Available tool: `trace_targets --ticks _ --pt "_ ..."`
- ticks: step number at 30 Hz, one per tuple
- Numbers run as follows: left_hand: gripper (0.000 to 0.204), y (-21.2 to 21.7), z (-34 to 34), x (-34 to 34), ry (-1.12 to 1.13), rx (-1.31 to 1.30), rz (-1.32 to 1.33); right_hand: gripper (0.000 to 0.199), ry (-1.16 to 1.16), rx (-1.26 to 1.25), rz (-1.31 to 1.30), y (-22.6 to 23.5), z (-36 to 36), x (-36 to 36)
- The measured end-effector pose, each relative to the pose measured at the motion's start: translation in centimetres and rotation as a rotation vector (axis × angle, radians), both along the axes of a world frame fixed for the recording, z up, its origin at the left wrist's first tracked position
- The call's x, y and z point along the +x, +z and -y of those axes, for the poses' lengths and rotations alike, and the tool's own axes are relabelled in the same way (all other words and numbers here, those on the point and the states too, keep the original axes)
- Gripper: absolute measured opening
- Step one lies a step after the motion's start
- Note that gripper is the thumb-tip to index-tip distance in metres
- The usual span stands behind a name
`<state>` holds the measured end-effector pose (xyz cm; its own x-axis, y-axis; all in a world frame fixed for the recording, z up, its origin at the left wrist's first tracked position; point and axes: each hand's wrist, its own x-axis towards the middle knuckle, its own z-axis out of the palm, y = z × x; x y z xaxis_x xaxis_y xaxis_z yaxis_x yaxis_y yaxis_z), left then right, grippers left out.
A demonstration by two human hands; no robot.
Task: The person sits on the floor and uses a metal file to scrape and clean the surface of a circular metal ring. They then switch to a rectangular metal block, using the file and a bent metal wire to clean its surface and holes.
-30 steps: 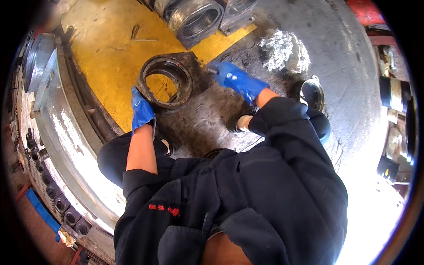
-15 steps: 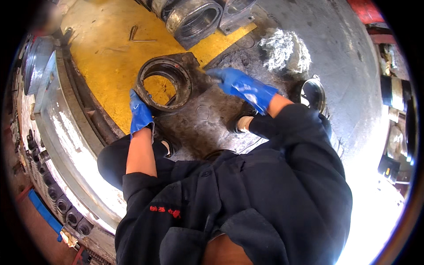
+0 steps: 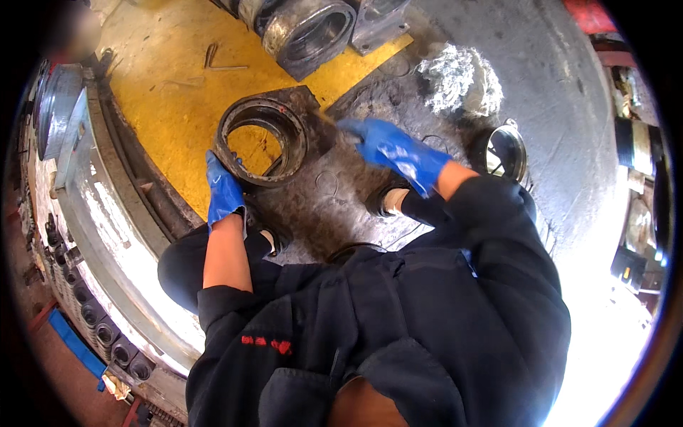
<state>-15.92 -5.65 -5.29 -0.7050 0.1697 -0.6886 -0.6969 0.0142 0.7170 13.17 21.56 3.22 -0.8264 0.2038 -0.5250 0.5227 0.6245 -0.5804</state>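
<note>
A greasy dark metal housing [image 3: 307, 121] with a round bore and a flat block on its right side stands on the floor before me. My left hand [image 3: 225, 188], in a blue rubber glove, grips the lower left of its ring, the fingers at the rim. My right hand [image 3: 388, 148], gloved alike, is closed to the right of the block. A thin tool [image 3: 329, 117] with a yellow-brown end juts from its fingers toward the block; motion blurs it, and I cannot make out its kind or whether it touches the metal.
More heavy metal housings [image 3: 313, 35] stand at the far edge. A bent hex key [image 3: 220, 65] lies on the yellow floor. To the right are a bundle of white rags [image 3: 462, 80] and a shiny metal ring [image 3: 505, 153]. A long steel frame [image 3: 117, 206] runs along my left.
My right hand with the tool has shifted slightly right. The left hand keeps its hold, and the housing sits a little further left in view.
</note>
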Motion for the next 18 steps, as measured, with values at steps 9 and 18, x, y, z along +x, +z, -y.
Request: trace_targets --ticks 9,18 --pt "0.068 0.0 -0.3 0.1 -0.011 -0.029 0.025 0.062 -0.128 -0.08 -0.01 2.1 1.0 0.8" --pt "0.059 -0.2 -1.5 1.1 -0.076 0.054 -0.001 0.058 -0.268 -0.082 0.01 0.7 0.9 0.1"
